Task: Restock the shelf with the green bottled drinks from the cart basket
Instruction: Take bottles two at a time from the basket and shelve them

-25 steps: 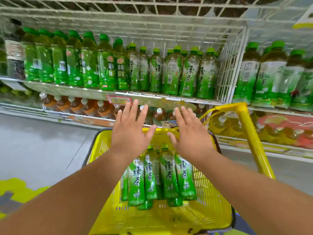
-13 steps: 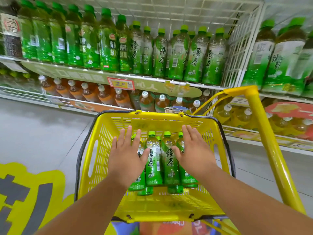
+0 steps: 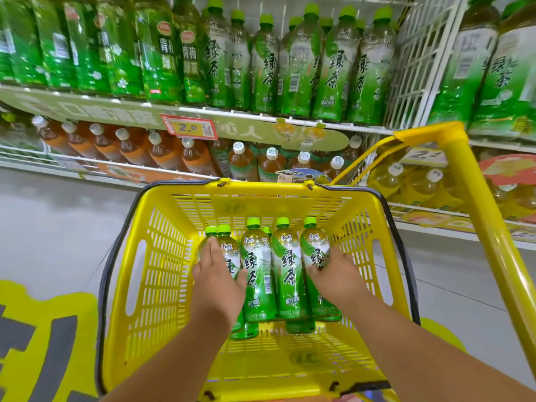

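Observation:
Several green tea bottles lie side by side in the yellow cart basket, caps pointing to the shelf. My left hand rests over the left-hand bottle, fingers along it and thumb against the middle bottle. My right hand curls round the rightmost bottle from its right side. All the bottles still lie on the basket floor. Above, the white wire shelf carries a full-looking row of the same green bottles.
A yellow cart handle slants up on the right. A white wire divider closes the shelf bay on the right. Brown drinks with white caps fill the lower shelf. Grey floor lies left of the basket.
Both hands have dropped from above the basket rim down onto the bottles and closed round the outer ones. The view has tilted down and come closer to the basket.

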{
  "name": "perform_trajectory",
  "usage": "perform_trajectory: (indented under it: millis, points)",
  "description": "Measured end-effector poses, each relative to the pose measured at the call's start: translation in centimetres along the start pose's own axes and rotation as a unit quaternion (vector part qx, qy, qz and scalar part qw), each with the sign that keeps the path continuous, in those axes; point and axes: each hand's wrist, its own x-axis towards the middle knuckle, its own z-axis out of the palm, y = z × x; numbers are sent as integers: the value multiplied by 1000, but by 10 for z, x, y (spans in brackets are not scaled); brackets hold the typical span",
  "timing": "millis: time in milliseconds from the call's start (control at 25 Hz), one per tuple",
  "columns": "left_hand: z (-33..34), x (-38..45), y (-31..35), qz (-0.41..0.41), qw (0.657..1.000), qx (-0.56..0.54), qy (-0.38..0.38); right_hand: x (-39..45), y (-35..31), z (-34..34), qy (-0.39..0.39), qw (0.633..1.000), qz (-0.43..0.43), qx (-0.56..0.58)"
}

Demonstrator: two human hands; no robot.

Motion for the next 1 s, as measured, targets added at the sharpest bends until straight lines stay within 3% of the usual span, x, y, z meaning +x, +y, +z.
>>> perform_trajectory:
  millis: [200,280,520,681,1001]
  points:
    - [2,11,-8,-177,977,-115,-30,7,9,4,-31,994,74,78]
    - [-1,10,-10,-194,971,-134,-36,5,5,3,-31,992,94,84]
    - [-28,0,2,-148,975,-163,18,-19,-1,-17,-15,986,90,138]
    - [-59,-10,21,-77,973,-213,45,-47,-10,-38,6,988,28,154]
    - [-114,-5,75,-20,960,-267,80,-79,-43,-79,45,968,-91,231]
